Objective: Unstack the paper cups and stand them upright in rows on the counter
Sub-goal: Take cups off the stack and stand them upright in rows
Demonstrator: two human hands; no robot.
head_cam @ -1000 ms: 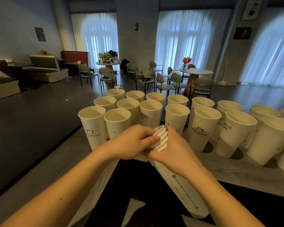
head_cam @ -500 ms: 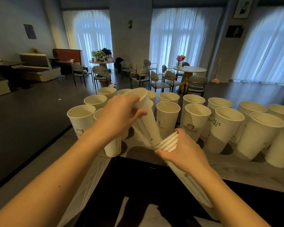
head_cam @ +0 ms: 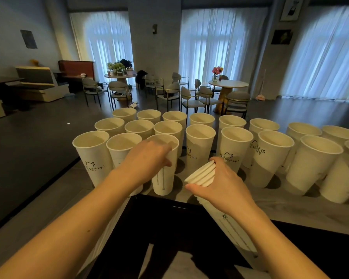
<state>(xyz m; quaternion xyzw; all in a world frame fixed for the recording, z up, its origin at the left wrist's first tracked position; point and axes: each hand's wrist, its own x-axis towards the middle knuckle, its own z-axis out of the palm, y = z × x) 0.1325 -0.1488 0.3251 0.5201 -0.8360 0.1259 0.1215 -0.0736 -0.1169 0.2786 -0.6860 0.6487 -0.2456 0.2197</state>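
Observation:
My left hand grips a single white paper cup near its rim; the cup stands upright on the grey counter at the near edge, third in the front row. My right hand holds a tilted stack of nested paper cups, rims pointing up and left, its lower end hidden behind my wrist and forearm. Several upright white cups stand in rows behind and to both sides; some carry black printed lettering.
The counter's near edge drops to a dark surface below my arms. More cups crowd the right side of the counter. Beyond the counter lies a café floor with tables and chairs.
My left hand pulled one cup off the stack, lifted it, then brought it down upright at the front row. The stack in my right hand stayed roughly in place.

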